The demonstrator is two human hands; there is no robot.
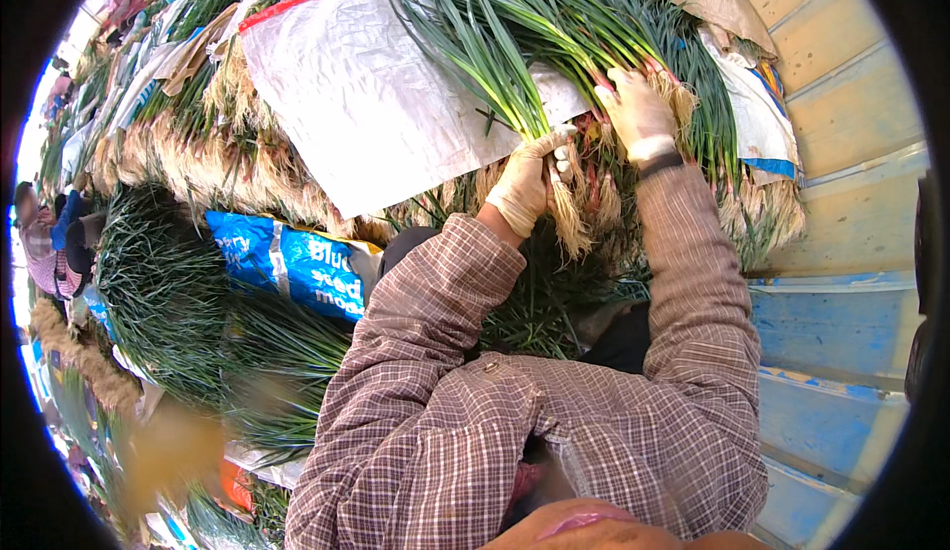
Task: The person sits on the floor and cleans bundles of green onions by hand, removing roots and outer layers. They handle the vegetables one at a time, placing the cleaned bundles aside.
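Note:
My left hand [528, 179], in a pale glove, is closed around the lower stems of a small bunch of leafy green allium plants [512, 79]. Its stringy pale roots [570, 212] hang below the fist, and the leaves fan up and away over a white woven plastic sheet [371, 90]. To the right, my gloved right hand [640, 112] has its fingers around reddish stem bases of more plants [586, 45] lying on the heap. Some of those stems are hidden behind the fingers. Pale roots [675, 101] stick out beside that hand.
A long stack of rooted plants [193, 157] runs off to the left, partly under sheets. A blue printed plastic bag [297, 261] and bundled greens [163, 298] lie left of me. A corrugated panel wall [831, 246] stands on the right. Another person [52, 246] sits at far left.

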